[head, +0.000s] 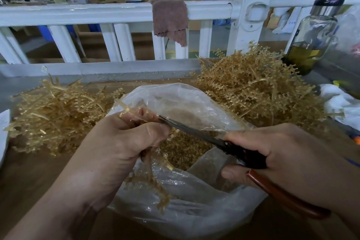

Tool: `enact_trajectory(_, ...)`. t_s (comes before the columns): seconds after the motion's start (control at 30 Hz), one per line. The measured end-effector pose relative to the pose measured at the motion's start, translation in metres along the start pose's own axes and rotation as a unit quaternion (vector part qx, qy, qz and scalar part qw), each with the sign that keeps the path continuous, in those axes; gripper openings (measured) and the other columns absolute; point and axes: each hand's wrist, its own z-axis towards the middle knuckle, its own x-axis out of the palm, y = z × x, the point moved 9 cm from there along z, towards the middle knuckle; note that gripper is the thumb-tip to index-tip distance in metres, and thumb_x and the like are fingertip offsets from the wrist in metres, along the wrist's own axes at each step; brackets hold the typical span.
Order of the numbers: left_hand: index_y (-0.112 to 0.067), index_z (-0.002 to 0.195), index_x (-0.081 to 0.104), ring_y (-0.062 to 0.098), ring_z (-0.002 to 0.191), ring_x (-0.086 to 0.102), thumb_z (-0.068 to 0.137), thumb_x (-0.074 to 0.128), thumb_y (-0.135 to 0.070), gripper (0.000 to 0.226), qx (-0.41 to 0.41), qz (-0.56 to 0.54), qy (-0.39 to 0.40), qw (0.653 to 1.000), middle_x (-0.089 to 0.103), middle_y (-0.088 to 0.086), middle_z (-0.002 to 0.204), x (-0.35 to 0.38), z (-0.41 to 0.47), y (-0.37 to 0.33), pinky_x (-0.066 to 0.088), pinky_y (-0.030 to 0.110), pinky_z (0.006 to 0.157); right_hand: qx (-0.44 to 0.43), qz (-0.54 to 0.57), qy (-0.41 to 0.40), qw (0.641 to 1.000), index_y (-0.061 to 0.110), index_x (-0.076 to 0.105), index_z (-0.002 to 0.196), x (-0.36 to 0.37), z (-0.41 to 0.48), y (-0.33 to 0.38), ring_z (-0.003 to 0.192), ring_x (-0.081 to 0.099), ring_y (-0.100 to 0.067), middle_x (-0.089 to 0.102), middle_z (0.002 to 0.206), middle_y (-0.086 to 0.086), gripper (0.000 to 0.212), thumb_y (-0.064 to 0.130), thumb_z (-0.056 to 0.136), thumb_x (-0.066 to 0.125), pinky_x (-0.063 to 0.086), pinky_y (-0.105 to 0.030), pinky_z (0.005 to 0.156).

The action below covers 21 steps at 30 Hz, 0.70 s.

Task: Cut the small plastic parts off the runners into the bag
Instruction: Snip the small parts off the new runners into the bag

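Holding runners (155, 185), one scissors (194, 131), two piles (253, 87)

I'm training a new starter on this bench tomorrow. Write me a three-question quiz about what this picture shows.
1. True or false: the right hand holds the scissors.
2. What lies inside the bag? A loose cut parts; B screws; C paper.
3. Fill in: the left hand grips a ____ with parts on it, above the bag.
Key: 1 true; 2 A; 3 runner.
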Motion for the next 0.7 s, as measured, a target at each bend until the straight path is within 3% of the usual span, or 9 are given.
enact_trajectory(0.4, -0.024, 0.05, 0.069, -0.003, 0.044, 0.054, 0.066, 0.067, -0.021, 0.016, 0.012, 0.026, -0.008, 1.0, 0.057, -0.012, 0.048, -0.0013, -0.0011, -0.0011, 0.042, 0.009, 0.044, 0.005, 0.018, 0.036, 0.999, 0.028, 0.065, 0.102, 0.0052, -0.0005, -0.0012, 0.072, 0.061, -0.004, 0.064, 0.08, 0.014, 0.063, 0.081, 0.08, 0.042, 0.046, -0.027, 0.064)
enact_trajectory(0.57, -0.022, 0.051, 0.068, -0.002, 0.044, 0.054, 0.065, 0.068, -0.02, 0.014, 0.007, 0.03, -0.013, 0.999, 0.057, -0.011, 0.048, -0.0031, -0.001, 0.0015, 0.042, 0.009, 0.044, 0.0, 0.023, 0.045, 0.999, 0.029, 0.064, 0.097, 0.0059, -0.0004, -0.0002, 0.071, 0.059, -0.003, 0.06, 0.078, 0.015, 0.052, 0.076, 0.081, 0.049, 0.045, -0.022, 0.062)
enact_trajectory(0.7, -0.027, 0.053, 0.07, -0.003, 0.046, 0.056, 0.066, 0.068, -0.022, 0.014, 0.023, 0.054, -0.011, 0.998, 0.059, -0.013, 0.05, -0.0039, -0.0023, -0.0008, 0.042, 0.008, 0.046, 0.004, 0.028, 0.045, 0.999, 0.031, 0.064, 0.103, 0.0048, -0.0014, 0.0002, 0.074, 0.06, -0.003, 0.062, 0.082, 0.016, 0.054, 0.078, 0.08, 0.048, 0.046, -0.025, 0.066)
